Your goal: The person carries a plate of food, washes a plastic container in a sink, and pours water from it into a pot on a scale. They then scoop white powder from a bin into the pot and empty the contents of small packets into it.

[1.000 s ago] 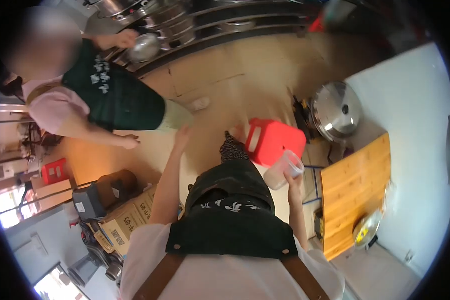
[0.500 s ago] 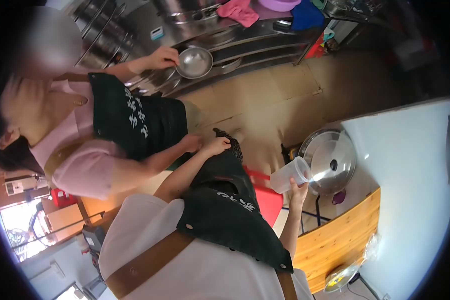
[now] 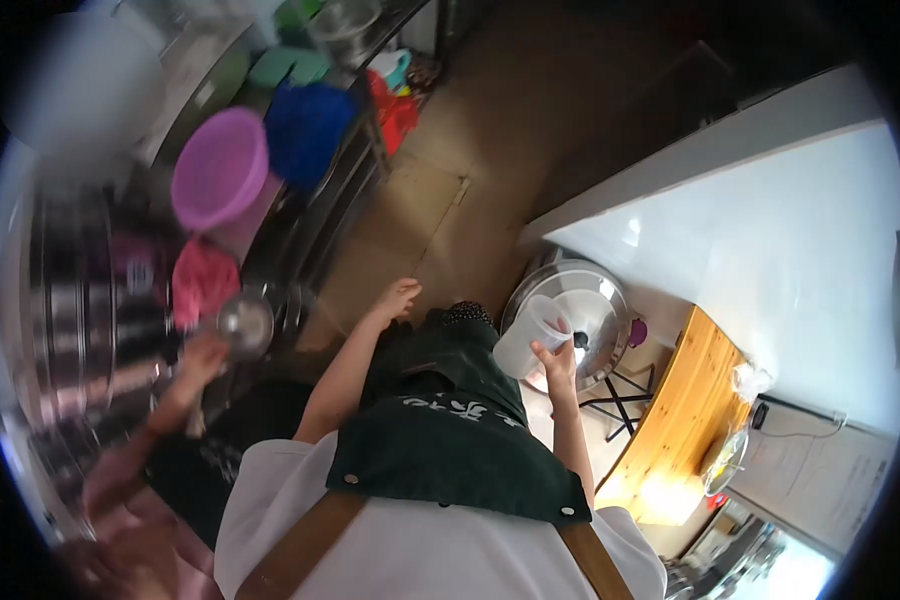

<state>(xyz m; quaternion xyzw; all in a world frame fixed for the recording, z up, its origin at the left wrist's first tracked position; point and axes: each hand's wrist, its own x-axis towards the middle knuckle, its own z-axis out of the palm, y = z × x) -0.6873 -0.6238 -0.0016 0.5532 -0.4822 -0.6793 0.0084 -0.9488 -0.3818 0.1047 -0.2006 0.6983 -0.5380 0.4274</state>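
My right hand point(image 3: 557, 365) grips a translucent plastic cup point(image 3: 526, 338), which is tilted, its mouth to the upper right. Beneath and behind the cup lies a big round pot with a shiny lid point(image 3: 602, 290) and a black knob. My left hand point(image 3: 398, 300) hangs in front of my dark green apron point(image 3: 450, 440), over the floor. Its fingers are loosely curled and no object shows in them. To the left, a co-worker's hand point(image 3: 204, 358) holds a small metal bowl point(image 3: 246, 325); that side is blurred.
A steel counter along the left carries a pink basin point(image 3: 220, 168), a red cloth point(image 3: 205, 280), a blue cloth point(image 3: 310, 130) and tall steel pots point(image 3: 100, 290). On the right are a wooden table point(image 3: 660, 430) and a white wall point(image 3: 750, 220). Tiled floor point(image 3: 420, 210) stretches ahead.
My view has turned leftward along the counter, and the co-worker now appears at the lower left. My left hand has moved away from the apron's front. The cup stays in my right hand.
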